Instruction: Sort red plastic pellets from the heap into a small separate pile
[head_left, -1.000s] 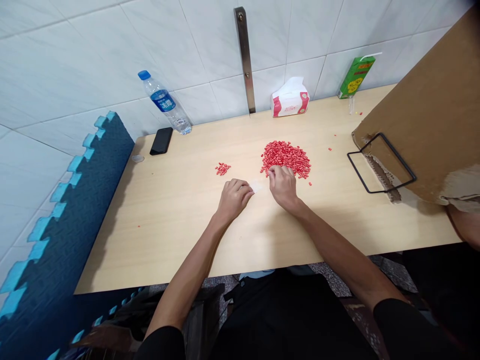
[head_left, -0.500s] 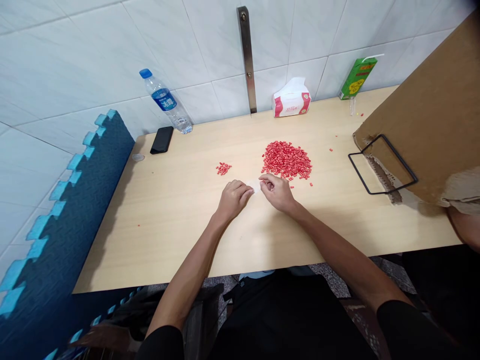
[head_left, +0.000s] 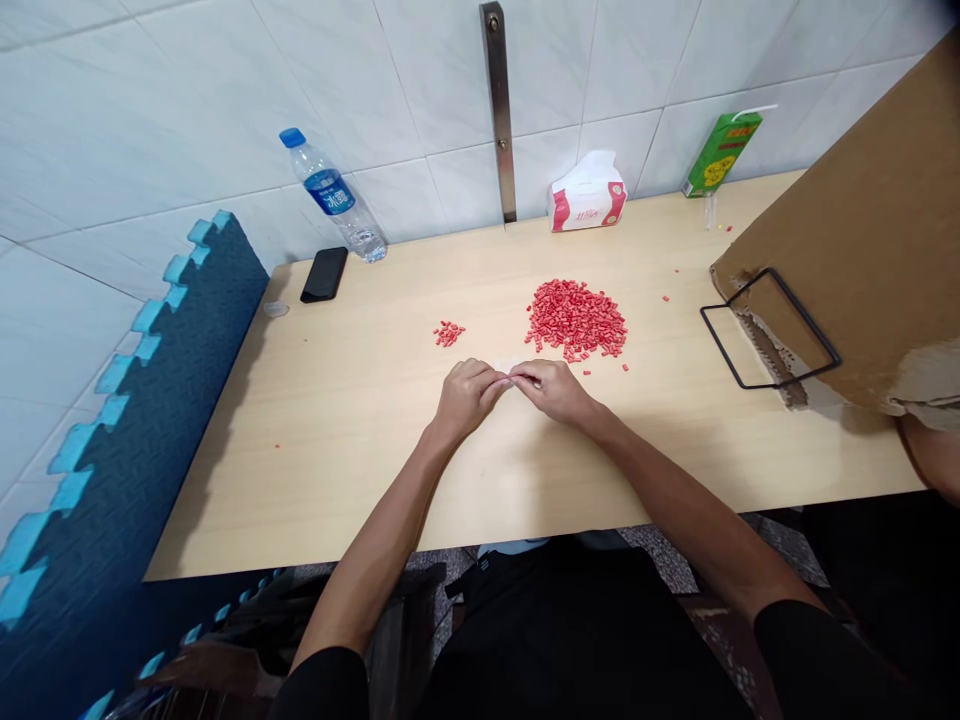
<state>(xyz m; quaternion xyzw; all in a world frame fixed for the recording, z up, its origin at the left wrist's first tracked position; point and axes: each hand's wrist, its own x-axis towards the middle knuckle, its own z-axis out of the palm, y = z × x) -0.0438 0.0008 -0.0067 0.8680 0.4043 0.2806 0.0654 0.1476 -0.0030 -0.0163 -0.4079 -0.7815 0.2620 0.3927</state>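
Observation:
My left hand (head_left: 466,392) and my right hand (head_left: 553,388) meet over the middle of the table, fingertips together. Both pinch a small, clear plastic piece (head_left: 505,362), whose whitish edge shows just beyond the fingers; its exact kind is too faint to tell. Behind my right hand lies a large heap of small red pieces (head_left: 576,318), short and tube-like. A much smaller cluster of red pieces (head_left: 448,333) sits beyond my left hand. A few single ones lie scattered near the heap.
Along the wall stand a water bottle (head_left: 334,195), a tissue pack (head_left: 589,200) and a green drink carton (head_left: 722,155). A black phone (head_left: 324,275) lies at the back left. A cardboard sheet (head_left: 847,250) with a black wire frame (head_left: 806,318) borders the right; blue foam mat (head_left: 202,300), the left.
My right hand's fingers have come left and slightly down to meet the left fingertips at the plastic piece. My left hand has barely moved. The red pieces look the same.

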